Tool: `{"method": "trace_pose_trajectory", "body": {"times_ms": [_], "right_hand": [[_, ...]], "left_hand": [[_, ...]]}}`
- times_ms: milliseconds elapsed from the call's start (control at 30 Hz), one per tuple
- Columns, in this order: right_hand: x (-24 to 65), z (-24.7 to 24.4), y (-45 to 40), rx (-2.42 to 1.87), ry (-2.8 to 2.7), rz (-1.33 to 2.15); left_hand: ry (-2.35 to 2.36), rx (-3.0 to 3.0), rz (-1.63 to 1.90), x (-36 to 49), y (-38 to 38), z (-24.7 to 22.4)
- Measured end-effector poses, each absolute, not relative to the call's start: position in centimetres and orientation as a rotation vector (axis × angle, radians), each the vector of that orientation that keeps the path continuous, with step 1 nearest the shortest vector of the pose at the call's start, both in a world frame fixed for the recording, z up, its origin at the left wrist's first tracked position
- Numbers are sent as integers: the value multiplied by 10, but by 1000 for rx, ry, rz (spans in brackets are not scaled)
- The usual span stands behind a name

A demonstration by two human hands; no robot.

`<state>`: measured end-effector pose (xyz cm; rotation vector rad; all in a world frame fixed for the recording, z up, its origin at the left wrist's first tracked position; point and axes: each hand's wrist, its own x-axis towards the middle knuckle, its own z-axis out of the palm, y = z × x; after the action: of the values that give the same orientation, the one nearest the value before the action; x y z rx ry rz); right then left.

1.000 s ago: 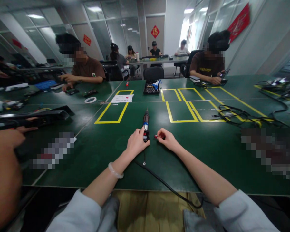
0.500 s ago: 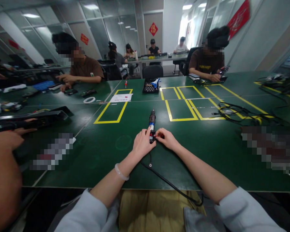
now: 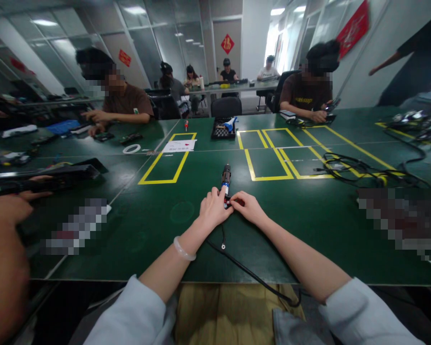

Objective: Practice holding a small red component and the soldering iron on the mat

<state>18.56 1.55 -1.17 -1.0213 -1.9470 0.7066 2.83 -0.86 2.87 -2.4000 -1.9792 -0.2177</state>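
A dark cylindrical tool with a blue and silver band (image 3: 226, 175) lies on the green table, its tip pointing away from me. My left hand (image 3: 214, 207) is wrapped over the tool's near end from the left. From the right, my right hand (image 3: 247, 206) pinches at small red and black parts at that near end; what exactly lies between its fingertips is too small to make out. A black cable (image 3: 251, 274) runs from under my left hand over the table edge. Beside it hangs a thin lead ending in a small ring (image 3: 223, 246).
Yellow tape rectangles mark the table (image 3: 158, 258). Ahead stand a black tray (image 3: 222, 132) and a red screwdriver (image 3: 186, 125). Coiled black cables (image 3: 348, 165) lie right, a white tape roll (image 3: 131, 149) left. A person's arm (image 3: 7, 230) reaches in at left; other people sit beyond.
My left hand has shifted slightly over the tool's near end, and my right hand stays close beside it. Another person has come into view at the upper right.
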Motion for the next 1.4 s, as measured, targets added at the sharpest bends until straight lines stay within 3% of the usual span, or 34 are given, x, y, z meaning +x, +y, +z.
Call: {"method": "trace_pose_trajectory", "body": {"times_ms": [500,1133,1400], "right_hand": [[186,-13,17,-1033,-1860,896],[187,-18,19,-1037,-1949,910],[188,-17,19,-1038,-1968,900]], "left_hand": [[-1944,-2378,-201,-7,-17,32],[-2287,-1979,187,-241,-43,37],[-2273,-1779,277,-265,-52,46]]}}
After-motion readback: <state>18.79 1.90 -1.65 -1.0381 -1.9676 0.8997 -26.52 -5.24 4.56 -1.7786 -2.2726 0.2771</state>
